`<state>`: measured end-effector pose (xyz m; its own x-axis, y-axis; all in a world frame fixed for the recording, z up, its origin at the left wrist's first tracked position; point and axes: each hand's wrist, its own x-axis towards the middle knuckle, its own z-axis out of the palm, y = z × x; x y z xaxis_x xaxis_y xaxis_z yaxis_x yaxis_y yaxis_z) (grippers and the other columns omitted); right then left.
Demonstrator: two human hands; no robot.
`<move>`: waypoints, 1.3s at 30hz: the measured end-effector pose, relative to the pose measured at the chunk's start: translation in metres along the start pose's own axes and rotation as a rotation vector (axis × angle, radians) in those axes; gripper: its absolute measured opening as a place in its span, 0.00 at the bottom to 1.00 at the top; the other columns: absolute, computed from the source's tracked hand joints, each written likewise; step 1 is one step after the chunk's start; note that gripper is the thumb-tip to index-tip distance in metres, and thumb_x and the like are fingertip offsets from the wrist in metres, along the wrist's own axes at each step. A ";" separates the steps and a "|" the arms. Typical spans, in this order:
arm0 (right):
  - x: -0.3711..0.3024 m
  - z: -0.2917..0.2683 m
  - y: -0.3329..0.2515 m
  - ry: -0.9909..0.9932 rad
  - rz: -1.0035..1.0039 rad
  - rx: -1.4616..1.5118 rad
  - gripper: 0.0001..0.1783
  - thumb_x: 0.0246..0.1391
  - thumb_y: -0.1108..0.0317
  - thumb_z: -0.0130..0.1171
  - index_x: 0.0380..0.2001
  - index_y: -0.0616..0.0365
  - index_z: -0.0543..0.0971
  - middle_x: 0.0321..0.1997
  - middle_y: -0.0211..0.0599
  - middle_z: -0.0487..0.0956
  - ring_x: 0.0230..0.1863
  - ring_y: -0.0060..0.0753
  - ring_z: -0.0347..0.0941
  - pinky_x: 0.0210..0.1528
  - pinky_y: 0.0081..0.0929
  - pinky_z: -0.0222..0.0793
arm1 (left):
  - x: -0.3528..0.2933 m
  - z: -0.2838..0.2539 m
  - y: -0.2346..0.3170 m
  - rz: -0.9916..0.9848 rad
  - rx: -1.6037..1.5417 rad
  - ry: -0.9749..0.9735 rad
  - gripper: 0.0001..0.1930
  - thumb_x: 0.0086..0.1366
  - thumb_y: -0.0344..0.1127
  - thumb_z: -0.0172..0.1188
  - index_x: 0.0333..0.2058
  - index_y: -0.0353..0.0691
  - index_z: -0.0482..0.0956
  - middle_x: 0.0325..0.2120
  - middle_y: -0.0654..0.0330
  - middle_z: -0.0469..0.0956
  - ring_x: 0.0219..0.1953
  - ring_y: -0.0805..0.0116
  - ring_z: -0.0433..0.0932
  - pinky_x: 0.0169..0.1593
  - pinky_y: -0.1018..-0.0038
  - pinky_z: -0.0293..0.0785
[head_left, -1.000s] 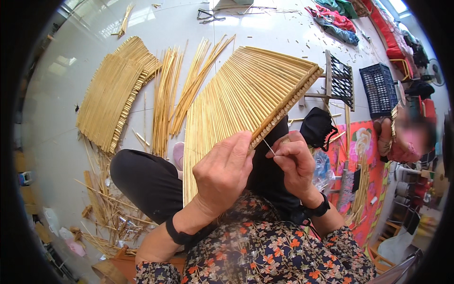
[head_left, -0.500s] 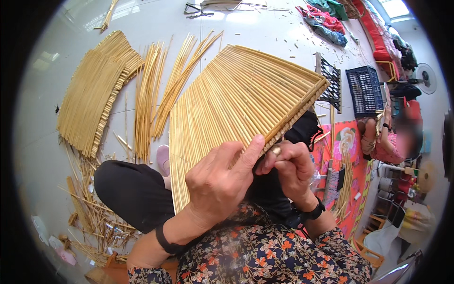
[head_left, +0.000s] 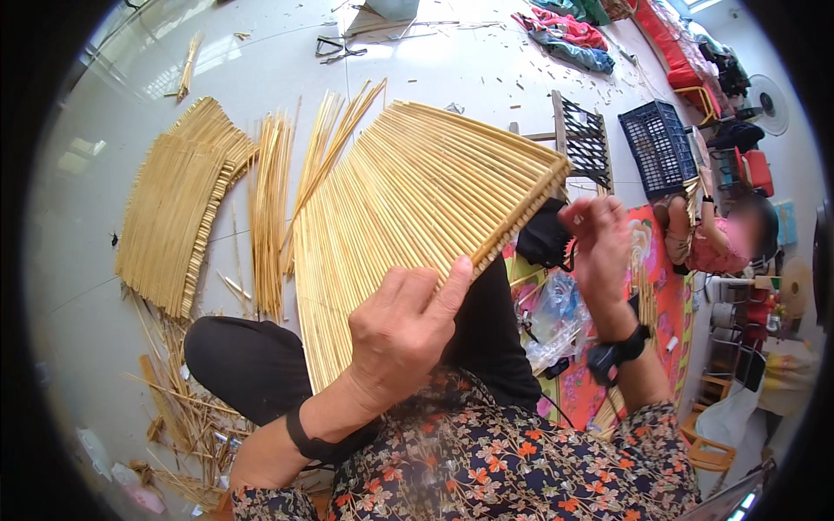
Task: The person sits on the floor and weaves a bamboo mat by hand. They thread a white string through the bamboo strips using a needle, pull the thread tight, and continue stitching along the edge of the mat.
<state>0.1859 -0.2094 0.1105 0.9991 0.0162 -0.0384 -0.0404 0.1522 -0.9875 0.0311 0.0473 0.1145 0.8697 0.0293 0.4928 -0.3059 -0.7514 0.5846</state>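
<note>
A fan-shaped panel of yellow reed stalks (head_left: pixel 426 182) lies tilted across my lap, with a bound edge along its right side. My left hand (head_left: pixel 401 326) is closed on that edge, thumb stretched along the rim and fingers bent over the stalks. Off to the right, apart from the panel, my right hand (head_left: pixel 601 252) is raised with its fingers curled and blurred. Whether those fingers pinch anything cannot be made out. A dark wristband (head_left: pixel 618 354) sits on my right wrist.
Stacked reed panels (head_left: pixel 178 208) and bundles of loose stalks (head_left: pixel 272 217) lie on the floor at left. Reed scraps (head_left: pixel 178 417) are scattered beside my knee. To the right are a clear plastic bag (head_left: pixel 559 317), a red floral mat (head_left: pixel 643 227), a dark crate (head_left: pixel 658 149) and a seated person (head_left: pixel 717 239).
My right hand has left the panel's edge and swung outward to the right. The left hand keeps its hold. A plastic bag on the mat now shows more fully.
</note>
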 end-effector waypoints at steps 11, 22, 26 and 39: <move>-0.018 0.040 -0.071 -0.989 -0.290 -0.640 0.03 0.61 0.74 0.63 0.38 0.58 0.80 0.34 0.32 0.85 0.36 0.27 0.83 0.39 0.26 0.78 | -0.040 -0.067 0.045 0.465 0.205 -0.372 0.22 0.61 0.31 0.61 0.55 0.39 0.82 0.33 0.57 0.78 0.35 0.67 0.79 0.26 0.78 0.71; -0.087 0.044 0.046 -0.855 -0.719 -0.516 0.07 0.56 0.71 0.67 0.33 0.57 0.77 0.32 0.38 0.81 0.34 0.47 0.81 0.35 0.36 0.77 | -0.129 -0.082 0.027 0.415 0.528 -0.430 0.24 0.62 0.33 0.59 0.58 0.57 0.80 0.43 0.60 0.77 0.46 0.62 0.79 0.39 0.72 0.77; -0.088 0.052 0.064 -0.842 -0.755 -0.551 0.08 0.55 0.71 0.67 0.32 0.56 0.76 0.31 0.37 0.80 0.32 0.46 0.81 0.33 0.37 0.77 | -0.150 -0.071 0.026 0.336 0.553 -0.426 0.23 0.63 0.33 0.59 0.58 0.56 0.81 0.46 0.62 0.76 0.51 0.62 0.77 0.46 0.69 0.77; -0.054 0.047 0.064 -0.546 0.225 0.442 0.06 0.71 0.66 0.54 0.40 0.56 0.76 0.37 0.39 0.84 0.35 0.29 0.84 0.36 0.29 0.85 | -0.183 -0.062 0.016 0.030 0.326 -0.241 0.30 0.53 0.45 0.77 0.55 0.45 0.82 0.52 0.61 0.77 0.56 0.58 0.75 0.56 0.62 0.72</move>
<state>0.1288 -0.1538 0.0561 0.8233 0.5664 -0.0374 -0.3594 0.4692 -0.8067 -0.1573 0.0711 0.0734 0.9399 -0.1225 0.3188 -0.2278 -0.9203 0.3179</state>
